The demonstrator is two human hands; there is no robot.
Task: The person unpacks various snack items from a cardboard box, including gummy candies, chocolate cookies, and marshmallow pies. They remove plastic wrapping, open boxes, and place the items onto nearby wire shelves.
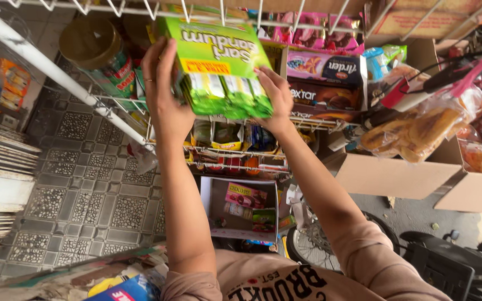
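Note:
Both my hands are raised and hold a bright green display box of snack packs against a white wire rack. My left hand grips its left side, fingers wrapped over the edge. My right hand presses on its lower right corner. Green wrapped packs show through the box's open lower face. The box sits at the rack's top tier, partly under the wire rim.
Pink and brown biscuit boxes sit on the rack to the right. Bagged buns lie over a cardboard carton. A round tin stands left. Below are an open box of snacks, patterned floor tiles and a bicycle wheel.

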